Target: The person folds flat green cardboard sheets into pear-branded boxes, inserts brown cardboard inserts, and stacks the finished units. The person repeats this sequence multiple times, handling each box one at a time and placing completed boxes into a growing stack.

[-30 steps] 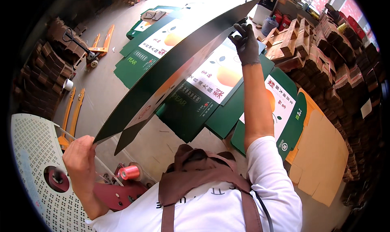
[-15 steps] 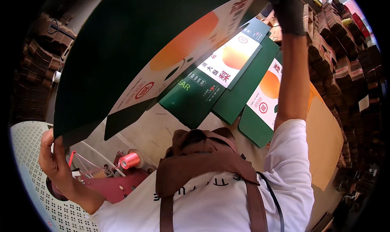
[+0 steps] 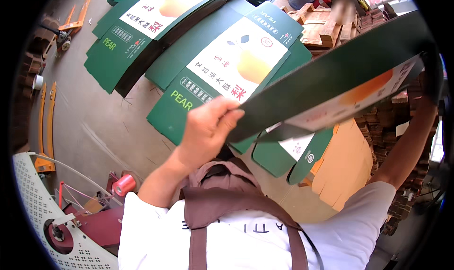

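My left hand (image 3: pixel 205 130) pinches the near left corner of a green printed cardboard box blank (image 3: pixel 326 80) between thumb and fingers. At the far right my right hand (image 3: pixel 431 78), in a dark glove, holds the other end; its fingers are mostly hidden in shadow. The blank hangs tilted, nearly edge-on, with an orange fruit picture on its lower face. Beneath and beyond it lie more green blanks (image 3: pixel 213 66) with a white panel and a yellow pear picture. To their left rests a thick stack of the same blanks (image 3: pixel 142 31).
A red strapping machine (image 3: pixel 101 227) with a pink spool (image 3: pixel 124 185) stands at lower left by a perforated light panel (image 3: pixel 28 203). Yellow pallet-jack forks (image 3: pixel 47 123) lie at left. Brown cardboard (image 3: pixel 345 166), wooden pallets (image 3: pixel 321 28) and stacked cartons (image 3: pixel 378 128) are at right.
The held blank has swung right and lower, uncovering the stacks at left. My left hand has come from the far left to the middle; my right hand has moved farther right.
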Tool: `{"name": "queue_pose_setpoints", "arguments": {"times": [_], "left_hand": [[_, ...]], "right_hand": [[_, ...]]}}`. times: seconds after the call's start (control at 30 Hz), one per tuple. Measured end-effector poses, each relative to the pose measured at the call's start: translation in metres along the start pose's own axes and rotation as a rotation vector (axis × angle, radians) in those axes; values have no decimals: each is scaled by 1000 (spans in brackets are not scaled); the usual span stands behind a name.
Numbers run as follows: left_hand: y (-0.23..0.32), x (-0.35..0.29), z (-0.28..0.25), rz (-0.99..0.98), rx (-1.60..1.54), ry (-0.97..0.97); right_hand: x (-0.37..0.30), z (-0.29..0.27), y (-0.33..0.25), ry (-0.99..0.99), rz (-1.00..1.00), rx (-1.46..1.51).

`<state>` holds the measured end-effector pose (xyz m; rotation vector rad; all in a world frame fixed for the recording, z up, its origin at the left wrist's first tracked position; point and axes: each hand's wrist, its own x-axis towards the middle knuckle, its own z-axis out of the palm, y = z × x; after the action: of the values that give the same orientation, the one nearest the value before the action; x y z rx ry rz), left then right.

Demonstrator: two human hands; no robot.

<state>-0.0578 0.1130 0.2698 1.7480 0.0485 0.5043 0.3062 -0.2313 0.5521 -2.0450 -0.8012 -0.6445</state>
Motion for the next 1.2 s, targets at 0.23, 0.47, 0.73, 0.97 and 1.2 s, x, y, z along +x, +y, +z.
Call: {"name": "queue_pose_setpoints", "arguments": {"times": [0.23,0.47,0.73,0.97,1.2], "left_hand": [[-130,-45,112,-448,-72,-53],[-205,-67,140,-597,119,94],[-222,-68,147,-485,350,52],[-222,-73,153,-411,452,38],[-225,-73,150,-401,475,-11]], "right_hand": [[-124,136,274,-46,612,87],[-211,252,405,-306,710,-15],[-221,265,448,-446,748,-211],[-227,271,440,-433,844,0],[-232,269,444,-409,881,23]]}}
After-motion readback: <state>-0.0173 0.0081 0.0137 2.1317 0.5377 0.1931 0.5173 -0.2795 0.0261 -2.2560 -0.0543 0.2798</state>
